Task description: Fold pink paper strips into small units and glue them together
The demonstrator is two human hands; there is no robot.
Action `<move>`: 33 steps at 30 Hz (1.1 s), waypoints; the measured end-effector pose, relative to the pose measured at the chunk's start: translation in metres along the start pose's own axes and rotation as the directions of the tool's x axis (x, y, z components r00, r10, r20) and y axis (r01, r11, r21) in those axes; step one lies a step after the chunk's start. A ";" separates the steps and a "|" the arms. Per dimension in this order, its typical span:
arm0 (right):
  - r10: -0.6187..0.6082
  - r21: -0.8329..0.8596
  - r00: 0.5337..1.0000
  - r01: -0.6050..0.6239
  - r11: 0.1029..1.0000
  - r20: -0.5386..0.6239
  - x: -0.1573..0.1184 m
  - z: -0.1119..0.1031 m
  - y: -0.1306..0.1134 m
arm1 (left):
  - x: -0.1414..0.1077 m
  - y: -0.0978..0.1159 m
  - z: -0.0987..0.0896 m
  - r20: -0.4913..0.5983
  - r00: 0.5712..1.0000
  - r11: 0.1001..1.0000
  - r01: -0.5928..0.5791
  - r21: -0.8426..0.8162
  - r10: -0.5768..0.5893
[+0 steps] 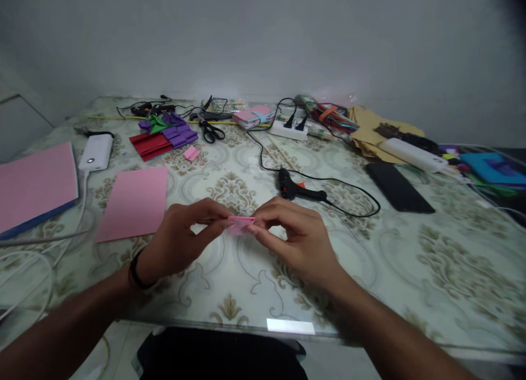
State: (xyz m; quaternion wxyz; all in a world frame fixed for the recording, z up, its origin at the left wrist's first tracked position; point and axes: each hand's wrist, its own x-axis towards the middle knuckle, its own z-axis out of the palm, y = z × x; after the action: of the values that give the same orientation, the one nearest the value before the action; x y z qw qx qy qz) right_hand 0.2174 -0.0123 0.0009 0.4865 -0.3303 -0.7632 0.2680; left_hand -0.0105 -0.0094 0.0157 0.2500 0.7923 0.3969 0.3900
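A small folded piece of pink paper [240, 222] is held between both hands above the middle of the table. My left hand [187, 234] pinches its left end between thumb and fingers. At the other end, the thumb and fingers of my right hand [293, 232] grip the paper. A flat pink sheet [135, 202] lies beside my left hand. Just beyond my right hand rests a black glue gun [299, 188] with its cord looping to the right. Another small folded pink paper [192, 153] lies farther back on the patterned tabletop [230, 292].
Black scissors [211, 130] and folded red [150, 145] and purple papers [179, 133] lie at the back left. A white power strip [289, 130] stands at the back. A dark phone [398, 187] lies at right. White power banks [96, 152] and cables sit at both sides.
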 end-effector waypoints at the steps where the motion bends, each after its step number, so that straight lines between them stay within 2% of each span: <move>1: 0.001 0.001 1.000 -0.001 1.000 0.000 0.000 0.000 0.000 | 0.000 0.000 0.000 -0.006 1.000 1.000 -0.001 0.002 0.001; 17: 0.029 0.051 0.999 -0.030 0.998 0.018 0.001 0.001 0.000 | -0.001 0.002 -0.001 -0.018 1.000 0.999 -0.006 0.033 0.007; 33: 0.077 0.102 0.997 -0.076 0.992 -0.003 -0.001 0.002 -0.001 | -0.001 0.001 0.001 -0.039 0.994 0.993 -0.095 0.068 0.098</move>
State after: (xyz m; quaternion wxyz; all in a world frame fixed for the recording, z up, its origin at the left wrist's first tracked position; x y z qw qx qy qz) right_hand 0.2155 -0.0141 -0.0002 0.4946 -0.3351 -0.7337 0.3237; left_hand -0.0096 -0.0113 0.0157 0.1962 0.8100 0.3760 0.4051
